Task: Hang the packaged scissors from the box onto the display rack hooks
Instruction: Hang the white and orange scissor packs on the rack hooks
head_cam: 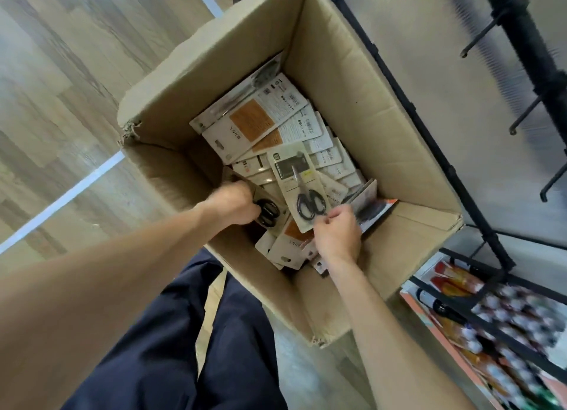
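An open cardboard box (346, 81) on the floor holds several carded scissors packs, most lying back side up. My right hand (337, 234) pinches the lower edge of one pack (299, 182), face up, with black-handled scissors showing. My left hand (236, 204) grips another pack (267, 210) by its black-handled end near the box's left wall. The black display rack (527, 59) stands to the right of the box, with bare hooks (481, 38) sticking out.
A lower rack shelf (478, 317) at the bottom right is packed with bottles and orange packages. Wood-pattern floor lies to the left of the box. My dark trouser legs (184, 348) are below, close to the box's near wall.
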